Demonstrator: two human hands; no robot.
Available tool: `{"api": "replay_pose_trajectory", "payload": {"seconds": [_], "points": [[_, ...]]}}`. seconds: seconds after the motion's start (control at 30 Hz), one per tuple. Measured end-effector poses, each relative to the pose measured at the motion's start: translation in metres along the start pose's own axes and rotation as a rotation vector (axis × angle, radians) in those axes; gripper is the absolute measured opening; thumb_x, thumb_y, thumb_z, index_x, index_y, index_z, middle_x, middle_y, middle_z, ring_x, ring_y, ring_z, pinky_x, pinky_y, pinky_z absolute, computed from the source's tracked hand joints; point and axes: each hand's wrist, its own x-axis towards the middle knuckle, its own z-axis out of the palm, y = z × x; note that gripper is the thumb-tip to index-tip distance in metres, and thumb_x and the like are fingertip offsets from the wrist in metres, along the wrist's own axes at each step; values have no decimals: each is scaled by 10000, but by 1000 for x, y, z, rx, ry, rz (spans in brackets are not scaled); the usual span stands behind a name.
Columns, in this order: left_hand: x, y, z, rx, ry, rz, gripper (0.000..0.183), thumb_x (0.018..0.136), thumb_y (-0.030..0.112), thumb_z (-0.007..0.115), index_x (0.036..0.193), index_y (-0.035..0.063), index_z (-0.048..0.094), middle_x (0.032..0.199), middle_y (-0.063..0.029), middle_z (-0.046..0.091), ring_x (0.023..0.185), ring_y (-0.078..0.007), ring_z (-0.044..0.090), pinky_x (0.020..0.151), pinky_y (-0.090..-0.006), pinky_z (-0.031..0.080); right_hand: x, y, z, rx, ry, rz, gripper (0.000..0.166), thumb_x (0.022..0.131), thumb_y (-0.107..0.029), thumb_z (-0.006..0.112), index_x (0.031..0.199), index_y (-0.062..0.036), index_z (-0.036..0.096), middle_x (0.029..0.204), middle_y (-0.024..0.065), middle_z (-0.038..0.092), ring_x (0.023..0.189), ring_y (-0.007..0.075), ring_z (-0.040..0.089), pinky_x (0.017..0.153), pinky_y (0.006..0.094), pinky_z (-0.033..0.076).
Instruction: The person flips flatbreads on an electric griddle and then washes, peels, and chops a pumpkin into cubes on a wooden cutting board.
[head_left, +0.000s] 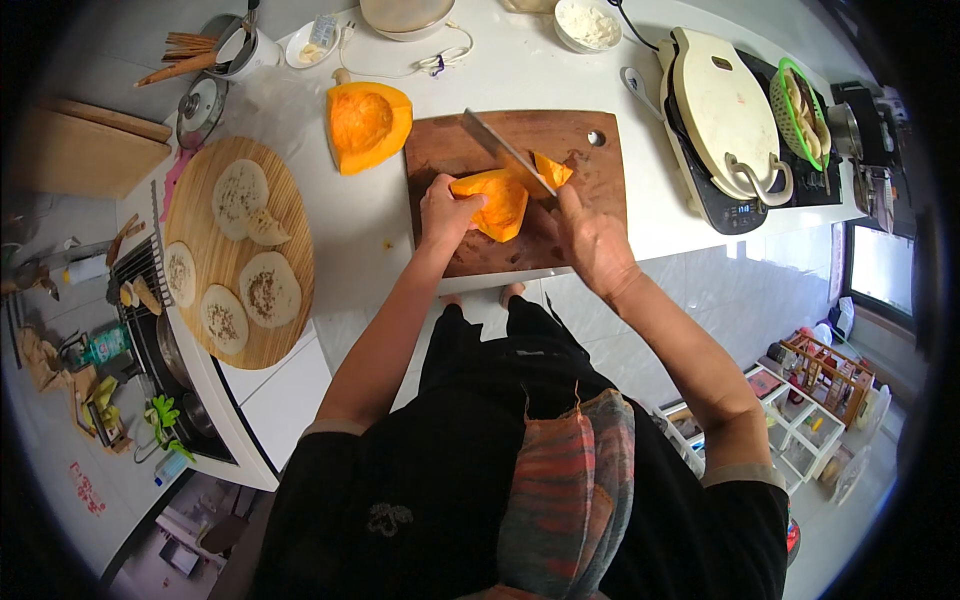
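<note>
On a dark wooden cutting board (442, 142), my left hand (445, 214) holds a hollowed piece of pumpkin (501, 214) by its left side. My right hand (596, 244) grips a knife (504, 146), its broad blade slanting up and to the left along the pumpkin's right edge. A smaller pumpkin chunk (553, 169) lies on the board just right of the blade. The knife's handle is hidden in my right hand. Beyond the board's upper left corner, a larger pumpkin piece (369, 126) rests on the white counter with its hollow side up.
Several seeded dough rounds (270, 289) lie on a round wooden board (292, 225) at the left. An electric griddle (724, 112) with its lid down stands at the right, beside a white spoon (639, 90) and a green basket (786, 112). A bowl of white powder (589, 26) is at the back.
</note>
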Motion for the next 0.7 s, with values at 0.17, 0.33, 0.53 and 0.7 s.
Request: {"api": "replay_pose_trajectory", "payload": {"seconds": [0.17, 0.33, 0.53, 0.7], "points": [[5, -7, 4, -39, -16, 61, 367, 728, 111, 781, 978, -58, 573, 923, -163, 669, 763, -217, 698, 519, -328, 610, 11, -3, 29, -117, -216, 127, 225, 882, -53, 459, 1099, -35, 402, 926, 253, 641, 789, 413, 668, 673, 478, 549], [-2, 4, 3, 55, -27, 79, 265, 791, 95, 746, 957, -21, 574, 916, -107, 649, 750, -168, 672, 519, -284, 588, 29, 9, 56, -20, -193, 161, 179, 907, -77, 455, 1073, -22, 420, 854, 265, 653, 796, 432, 657, 701, 501, 534], [-22, -20, 17, -318, 125, 63, 328, 784, 23, 737, 956, -38, 465, 944, -181, 611, 785, -243, 688, 560, -339, 616, 22, 25, 61, 241, 64, 217, 174, 909, -92, 515, 1032, -20, 414, 793, 268, 644, 775, 460, 636, 707, 541, 512], [-39, -9, 29, -419, 209, 4, 369, 842, 21, 671, 1027, -10, 353, 1057, -200, 543, 890, -245, 660, 674, -343, 626, 14, -3, 22, 113, -19, 249, 208, 882, -80, 541, 1040, -21, 420, 808, 267, 643, 759, 445, 640, 669, 528, 521]]}}
